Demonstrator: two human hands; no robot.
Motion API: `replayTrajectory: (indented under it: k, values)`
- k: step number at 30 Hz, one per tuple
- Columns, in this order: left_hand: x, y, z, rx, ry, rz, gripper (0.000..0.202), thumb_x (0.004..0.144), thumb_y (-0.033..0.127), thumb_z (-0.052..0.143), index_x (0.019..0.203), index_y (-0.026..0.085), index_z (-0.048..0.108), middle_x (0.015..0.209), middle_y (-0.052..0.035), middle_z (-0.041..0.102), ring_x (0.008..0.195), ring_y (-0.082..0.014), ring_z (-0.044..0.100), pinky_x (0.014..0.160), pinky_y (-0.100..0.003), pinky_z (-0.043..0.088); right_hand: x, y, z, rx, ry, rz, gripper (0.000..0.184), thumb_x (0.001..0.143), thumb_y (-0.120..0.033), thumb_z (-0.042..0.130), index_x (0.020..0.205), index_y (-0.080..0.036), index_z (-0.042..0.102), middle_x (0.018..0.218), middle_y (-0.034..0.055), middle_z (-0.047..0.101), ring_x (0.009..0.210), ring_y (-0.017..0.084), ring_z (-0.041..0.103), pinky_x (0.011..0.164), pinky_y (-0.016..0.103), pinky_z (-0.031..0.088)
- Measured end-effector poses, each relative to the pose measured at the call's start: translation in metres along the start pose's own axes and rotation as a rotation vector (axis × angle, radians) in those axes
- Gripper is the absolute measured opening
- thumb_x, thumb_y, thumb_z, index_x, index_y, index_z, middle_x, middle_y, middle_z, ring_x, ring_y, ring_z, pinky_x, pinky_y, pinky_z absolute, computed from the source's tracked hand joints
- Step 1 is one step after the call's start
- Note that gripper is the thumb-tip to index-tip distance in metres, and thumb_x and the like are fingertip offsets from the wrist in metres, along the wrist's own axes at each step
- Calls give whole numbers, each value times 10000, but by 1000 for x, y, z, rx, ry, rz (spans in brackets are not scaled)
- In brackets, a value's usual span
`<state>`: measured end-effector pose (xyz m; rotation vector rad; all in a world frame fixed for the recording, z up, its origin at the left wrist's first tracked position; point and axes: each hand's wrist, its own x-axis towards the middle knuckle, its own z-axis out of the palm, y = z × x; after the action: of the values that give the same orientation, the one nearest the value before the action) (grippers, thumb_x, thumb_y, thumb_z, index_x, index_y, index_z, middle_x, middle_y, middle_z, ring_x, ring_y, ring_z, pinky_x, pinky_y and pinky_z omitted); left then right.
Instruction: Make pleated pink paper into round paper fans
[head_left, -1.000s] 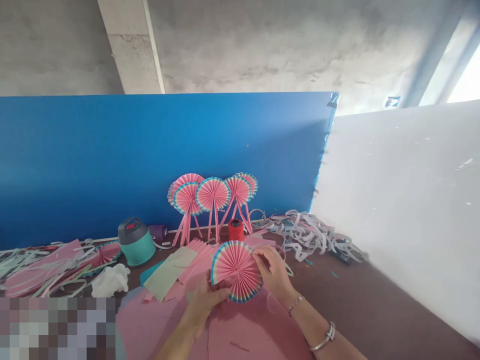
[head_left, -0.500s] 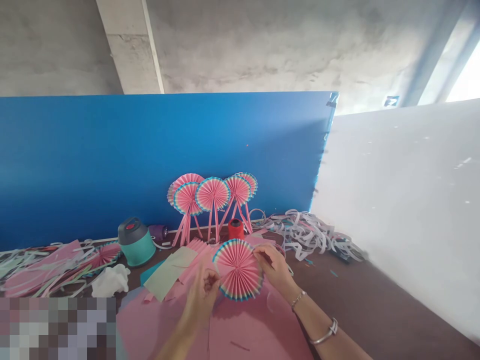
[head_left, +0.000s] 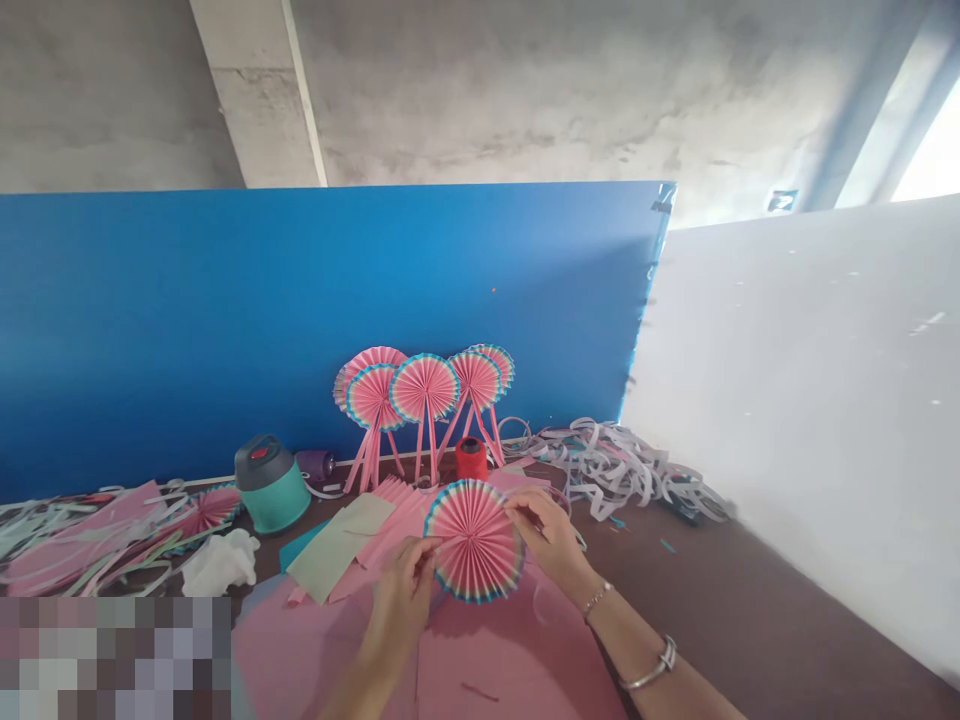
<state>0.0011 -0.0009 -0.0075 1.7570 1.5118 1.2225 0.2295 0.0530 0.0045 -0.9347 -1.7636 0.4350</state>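
Observation:
A round pleated paper fan [head_left: 480, 550], pink with a blue and cream rim, is held up facing me above pink paper sheets [head_left: 510, 660]. My right hand [head_left: 553, 540] pinches its right edge between thumb and fingers. At the left edge, the fingers of my left hand [head_left: 401, 595] are closed together on the fan's side; a pale strip shows at the fingertips, partly hidden. Behind it, several similar paper fans [head_left: 425, 388] on pink sticks lean against the blue panel.
A red spool [head_left: 471, 459] stands behind the held fan. To the left are a teal and grey container [head_left: 272, 485], a white crumpled wad [head_left: 221, 562] and a pale green sheet [head_left: 341, 545]. Tangled white paper strips [head_left: 600, 460] lie at the back right, beside a white wall [head_left: 810, 400].
My left hand has moved slightly up and its fingers have closed in on the fan's left edge. My right hand keeps its pinch, and the fan has barely shifted.

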Motion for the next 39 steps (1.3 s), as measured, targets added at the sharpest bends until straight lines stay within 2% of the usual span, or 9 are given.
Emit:
replayTrajectory:
  k: [4,9,12,14,20,24,28,34,39]
  values:
    - [0,-3,0,56,41,26,247,831,308,455,832,211,682,867,-75,581,778,-212,591,678,-323,483,0,1,0,-1,-1,2,176,892,-285,490,825,-212,636,892,83,648,850,215,612,718,328,509]
    - [2,-14,4,25,98,71,230,816,314,488,770,222,693,1038,-107,559,1035,-262,550,742,-343,499,0,0,0,-1,7,15,177,890,-288,495,825,-208,638,890,90,653,844,218,610,712,334,513]
    - [2,-15,4,0,100,36,216,803,314,504,769,227,699,1098,-112,577,1060,-275,553,771,-360,494,0,0,0,6,12,7,178,889,-291,495,825,-210,640,877,89,652,838,221,610,707,339,515]
    - [2,-12,3,-19,111,11,204,784,311,518,765,219,700,1124,-117,589,1020,-276,575,776,-366,489,0,0,0,10,10,4,180,890,-291,492,825,-214,641,879,87,651,840,219,609,713,340,513]
    - [1,-10,5,-112,28,-26,180,789,267,515,801,213,686,819,-60,666,746,-214,610,671,-301,480,0,3,1,51,34,45,196,881,-329,510,823,-214,657,886,86,666,854,224,609,736,350,508]
    - [0,-12,6,-90,88,-11,193,809,291,515,823,218,693,868,-72,679,809,-232,617,736,-329,483,1,3,3,156,90,156,226,859,-388,536,876,-208,673,914,86,675,877,228,612,761,352,507]
    - [-1,-6,2,-50,171,17,197,811,299,516,817,224,698,871,-83,677,830,-245,613,760,-351,481,3,0,3,333,124,387,419,829,-504,546,1095,-190,623,884,75,664,722,193,607,631,313,510]
    - [-4,1,1,-38,169,48,202,804,291,505,796,236,699,844,-76,662,809,-241,608,736,-337,479,3,-9,6,466,-2,479,411,820,-570,530,737,-188,656,659,25,611,631,169,555,603,283,466]
    - [-6,-1,5,-26,123,98,213,820,275,502,831,243,712,846,-71,655,772,-219,617,673,-291,466,3,-10,10,563,-4,517,394,723,-560,641,687,-168,628,624,1,584,604,144,523,587,259,429]
